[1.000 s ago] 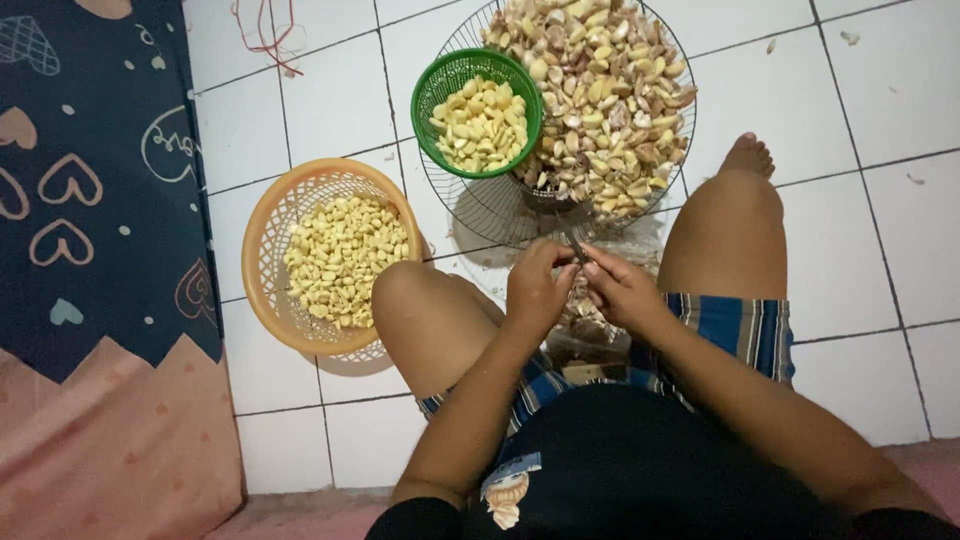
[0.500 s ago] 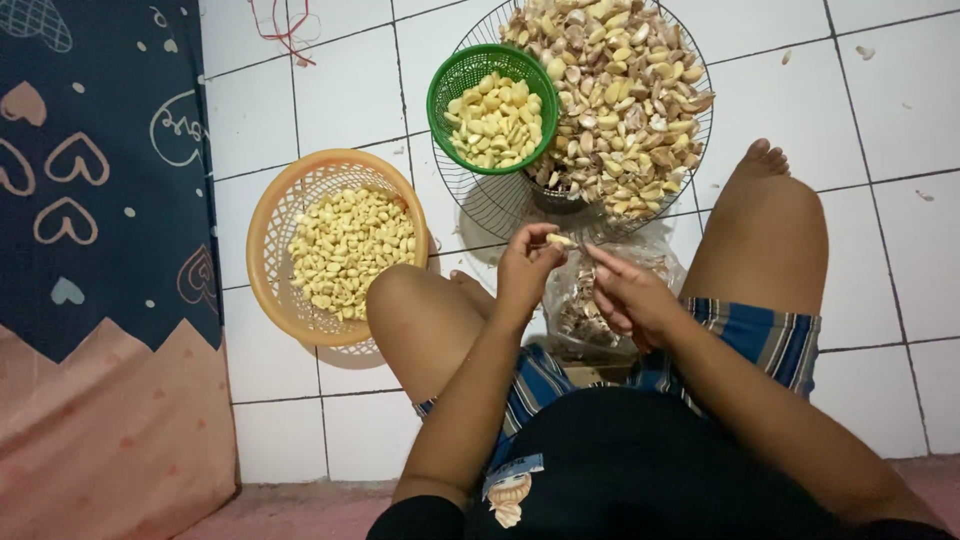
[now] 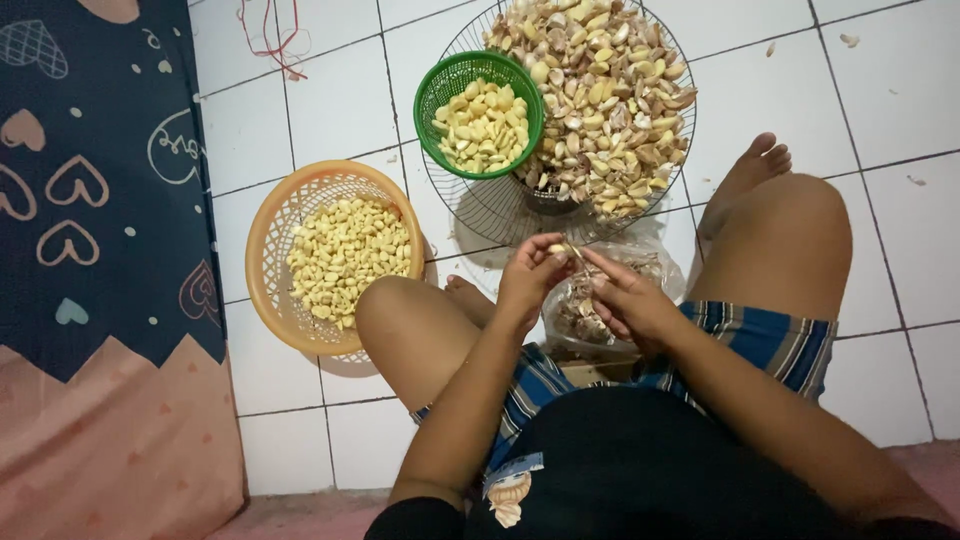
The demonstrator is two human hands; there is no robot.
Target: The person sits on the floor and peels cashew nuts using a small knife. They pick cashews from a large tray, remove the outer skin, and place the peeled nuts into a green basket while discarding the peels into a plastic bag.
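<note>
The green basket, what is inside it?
The green basket holds pale peeled garlic cloves, piled up. Its bottom is covered by them, so anything underneath cannot be seen.

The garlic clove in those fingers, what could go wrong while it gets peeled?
The garlic clove is pinched at the fingertips of the left hand, with the right hand working right against it. It is small, so it might slip and fall onto the clear bag of skins underneath. Something thin seems to be in the right hand; if that is a blade, it could nick a finger. The wire tray is heaped high, so cloves could roll off.
</note>
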